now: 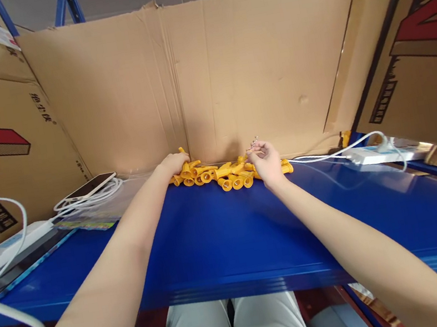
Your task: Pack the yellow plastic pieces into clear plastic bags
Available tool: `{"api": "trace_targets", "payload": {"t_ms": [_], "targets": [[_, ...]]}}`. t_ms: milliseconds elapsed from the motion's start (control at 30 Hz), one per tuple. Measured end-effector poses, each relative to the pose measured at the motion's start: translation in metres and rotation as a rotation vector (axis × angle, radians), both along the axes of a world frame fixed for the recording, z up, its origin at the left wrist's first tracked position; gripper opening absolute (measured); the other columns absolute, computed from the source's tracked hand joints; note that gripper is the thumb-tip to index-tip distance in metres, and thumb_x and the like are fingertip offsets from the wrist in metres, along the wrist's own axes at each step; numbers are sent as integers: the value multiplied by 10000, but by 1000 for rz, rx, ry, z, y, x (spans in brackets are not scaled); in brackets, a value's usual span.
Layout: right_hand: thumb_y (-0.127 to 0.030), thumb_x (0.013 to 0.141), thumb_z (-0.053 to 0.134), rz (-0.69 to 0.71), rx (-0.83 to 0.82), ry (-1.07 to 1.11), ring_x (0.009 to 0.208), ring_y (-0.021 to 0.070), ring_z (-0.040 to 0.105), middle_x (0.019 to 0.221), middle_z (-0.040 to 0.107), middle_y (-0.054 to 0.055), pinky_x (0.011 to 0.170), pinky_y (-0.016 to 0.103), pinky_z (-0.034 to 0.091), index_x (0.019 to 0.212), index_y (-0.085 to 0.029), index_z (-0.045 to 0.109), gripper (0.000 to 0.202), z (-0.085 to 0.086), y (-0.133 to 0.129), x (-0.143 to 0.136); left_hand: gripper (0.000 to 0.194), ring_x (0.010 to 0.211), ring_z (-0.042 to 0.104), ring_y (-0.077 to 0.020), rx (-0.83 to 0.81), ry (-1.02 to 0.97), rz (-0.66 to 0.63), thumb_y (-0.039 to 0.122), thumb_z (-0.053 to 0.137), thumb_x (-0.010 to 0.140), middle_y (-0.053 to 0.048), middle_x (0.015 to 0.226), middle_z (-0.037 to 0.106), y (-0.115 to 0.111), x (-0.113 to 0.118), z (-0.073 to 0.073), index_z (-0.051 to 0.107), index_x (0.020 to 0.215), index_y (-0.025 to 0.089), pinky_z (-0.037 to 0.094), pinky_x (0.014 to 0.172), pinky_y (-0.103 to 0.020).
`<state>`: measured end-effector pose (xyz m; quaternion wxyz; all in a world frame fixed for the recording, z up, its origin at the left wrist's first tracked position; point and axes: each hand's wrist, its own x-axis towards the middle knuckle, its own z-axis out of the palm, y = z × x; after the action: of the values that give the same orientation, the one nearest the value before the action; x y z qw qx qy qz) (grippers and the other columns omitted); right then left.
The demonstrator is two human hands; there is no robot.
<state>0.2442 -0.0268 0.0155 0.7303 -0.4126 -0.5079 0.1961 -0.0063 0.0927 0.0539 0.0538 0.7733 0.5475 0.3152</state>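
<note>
A cardboard panel [252, 67] stands at the back of a blue shelf [234, 228]. Yellow flared plastic pieces [224, 171] lie clustered along the panel's base. The left hand [175, 163] touches the cluster's left end; whether it clamps one, I cannot tell. The right hand [268, 161], over the cluster's right part, pinches small shiny bits [254, 141].

Those yellow pieces [222, 172] look like smooth plastic, the worktop [230, 229] glossy painted metal, the tall panel [260, 66] matt cardboard.

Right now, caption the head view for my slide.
Left hand at the yellow pieces on a blue surface; right hand holding small shiny parts above them.
</note>
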Motion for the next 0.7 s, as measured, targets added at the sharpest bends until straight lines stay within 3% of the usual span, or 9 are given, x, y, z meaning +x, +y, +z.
{"api": "trace_targets", "payload": {"t_ms": [133, 300, 400, 533, 600, 700], "targets": [[-265, 702, 575, 1, 3, -14, 664, 110, 589, 886, 564, 23, 656, 277, 525, 892, -209, 444, 238, 0, 0, -1, 258, 898, 640, -213, -127, 9, -8, -30, 570, 545, -59, 802, 698, 8, 6, -4, 637, 599, 212, 449, 847, -289], [-300, 710, 564, 11, 1, -47, 688, 115, 597, 888, 563, 20, 673, 285, 522, 895, -211, 431, 244, -1, 2, -2, 244, 895, 643, -194, 57, -240, -1, 9, 524, 638, -69, 889, 700, 1, 17, -9, 665, 709, 194, 465, 845, -271], [-300, 716, 552, 22, -3, -60, 697, 118, 599, 890, 557, 18, 687, 294, 519, 882, -216, 421, 228, -1, 0, -5, 241, 860, 645, -174, 89, -326, -174, 29, 554, 666, -59, 896, 691, -19, 35, -8, 671, 796, 194, 486, 812, -264], [-258, 709, 554, 77, 29, -31, 718, 125, 601, 892, 564, 23, 718, 309, 524, 884, -215, 416, 227, 0, -5, -9, 123, 662, 648, -159, -87, -427, -451, 184, 646, 693, -39, 779, 681, -53, 62, -9, 680, 809, 199, 501, 628, -249], [-246, 711, 561, 114, 18, -48, 687, 117, 603, 879, 582, 14, 746, 320, 524, 911, -214, 421, 246, 1, -8, -10, 155, 568, 627, -150, -120, -424, -478, 253, 689, 656, -14, 692, 661, -68, 69, -12, 676, 804, 208, 474, 548, -228], [-265, 727, 573, 175, 1, -80, 674, 114, 618, 891, 615, 10, 776, 337, 524, 946, -216, 427, 267, 2, -12, -12, 208, 497, 592, -132, -27, -369, -479, 281, 704, 621, 33, 590, 606, -84, 68, -15, 668, 821, 235, 448, 521, -214]]}}
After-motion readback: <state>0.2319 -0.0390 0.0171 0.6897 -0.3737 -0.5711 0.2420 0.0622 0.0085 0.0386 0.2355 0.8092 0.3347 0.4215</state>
